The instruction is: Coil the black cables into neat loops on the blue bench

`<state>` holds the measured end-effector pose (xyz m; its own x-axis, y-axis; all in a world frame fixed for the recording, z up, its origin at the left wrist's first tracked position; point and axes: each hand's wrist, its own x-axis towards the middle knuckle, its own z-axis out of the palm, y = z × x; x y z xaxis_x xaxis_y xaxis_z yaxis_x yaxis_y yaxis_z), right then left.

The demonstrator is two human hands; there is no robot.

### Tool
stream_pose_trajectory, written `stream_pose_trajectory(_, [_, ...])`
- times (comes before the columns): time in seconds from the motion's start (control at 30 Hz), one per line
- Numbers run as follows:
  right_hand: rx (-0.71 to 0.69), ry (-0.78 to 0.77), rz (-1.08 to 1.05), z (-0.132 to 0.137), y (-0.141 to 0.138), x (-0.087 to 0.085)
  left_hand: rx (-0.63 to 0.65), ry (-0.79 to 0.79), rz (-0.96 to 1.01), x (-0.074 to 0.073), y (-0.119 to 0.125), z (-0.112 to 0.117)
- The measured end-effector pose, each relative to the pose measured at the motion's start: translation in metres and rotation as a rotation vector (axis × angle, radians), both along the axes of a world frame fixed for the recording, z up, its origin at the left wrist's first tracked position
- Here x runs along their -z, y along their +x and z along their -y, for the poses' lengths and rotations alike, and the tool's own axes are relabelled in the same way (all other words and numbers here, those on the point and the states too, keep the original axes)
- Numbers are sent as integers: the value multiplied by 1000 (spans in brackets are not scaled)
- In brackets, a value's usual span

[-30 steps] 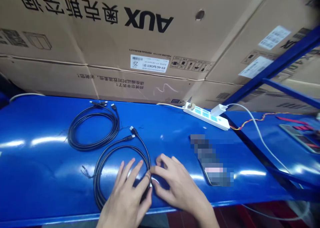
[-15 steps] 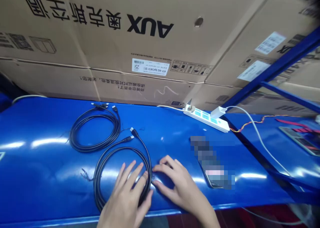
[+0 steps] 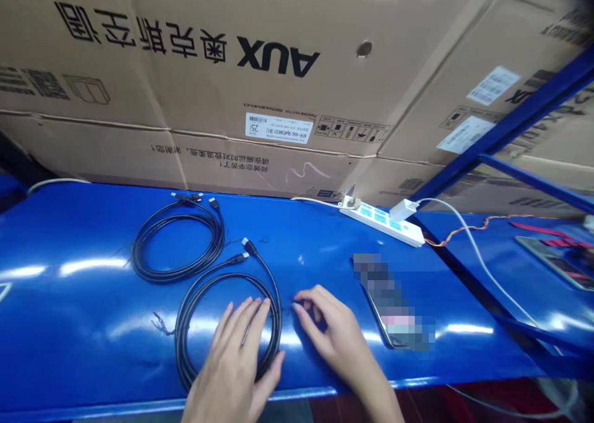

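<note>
A coiled black cable [image 3: 184, 311] lies on the blue tabletop [image 3: 69, 336], its two plug ends [image 3: 248, 246] pointing to the back. My left hand [image 3: 234, 361] rests across this coil with fingers stretched out and the thumb apart, hiding its near part. Just right of the coil, my right hand [image 3: 331, 327] has its thumb and forefinger brought together. Whatever lies between those fingertips is too small to make out. A thin black tie [image 3: 163, 325] sticks out from the coil's left side. Farther back lies a second coiled black cable [image 3: 139, 259] with its own plugs.
To the right lies a phone-like object [image 3: 390, 336], mostly blurred out. A white power strip [image 3: 383, 222] with a plugged-in white charger [image 3: 403, 209] stands at the back. Large cardboard boxes [image 3: 185, 95] wall off the rear. A blue metal frame [image 3: 510, 117] rises at the right.
My right hand has drawn slightly away from the coil, its thumb and forefinger closing together. My left hand stays on the coil with its fingers closer together. The view has shifted slightly.
</note>
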<state>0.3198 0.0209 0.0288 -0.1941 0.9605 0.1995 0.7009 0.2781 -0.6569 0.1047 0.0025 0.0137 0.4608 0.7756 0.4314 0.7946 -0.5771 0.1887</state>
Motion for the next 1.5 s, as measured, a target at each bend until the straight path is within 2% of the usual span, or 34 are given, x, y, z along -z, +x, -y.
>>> stream_pose_trajectory(0.1, [-98,5,100,1,-1,-3,-6,2,3,0,0,2])
stream_pose_trajectory(0.27, [-112,44,147,1,-3,-1,18,-1,47,2,-2,2])
stream_pose_trajectory(0.33, [-34,49,91,1,-1,2,17,-5,63,2,-2,0])
stream_pose_trajectory(0.5, [348,75,-32,-3,10,12,0,-10,104,-3,4,-1])
stream_pose_trajectory(0.6, [417,106,-1,-5,14,17,107,87,275,-10,-3,10])
stream_pose_trajectory(0.67, [428,125,31,-6,16,19,107,189,481,-12,-22,20])
stream_pose_trajectory(0.73, [410,140,47,-6,17,19,-133,201,620,-12,-51,28])
stream_pose_trajectory(0.8, [378,143,38,-6,17,18,-437,124,568,-9,-83,30])
stream_pose_trajectory(0.83, [370,142,31,-6,18,18,-512,79,497,-8,-96,29])
stream_pose_trajectory(0.93, [386,146,5,-6,18,19,-574,-26,312,-2,-117,22])
stream_pose_trajectory(1.1, [497,168,-46,-7,14,16,-606,-40,191,6,-96,14])
stream_pose_trajectory(1.23, [493,183,-26,-6,9,11,-621,-68,79,13,-90,7])
stream_pose_trajectory(1.3, [462,200,-11,-3,5,8,-582,-94,171,15,-93,1])
stream_pose_trajectory(1.37, [410,217,1,0,1,5,-547,-90,381,12,-93,-5])
stream_pose_trajectory(1.47, [321,240,10,5,-4,3,-486,11,785,-3,-84,-4])
stream_pose_trajectory(1.5, [294,243,11,6,-5,3,-441,47,837,-10,-79,1])
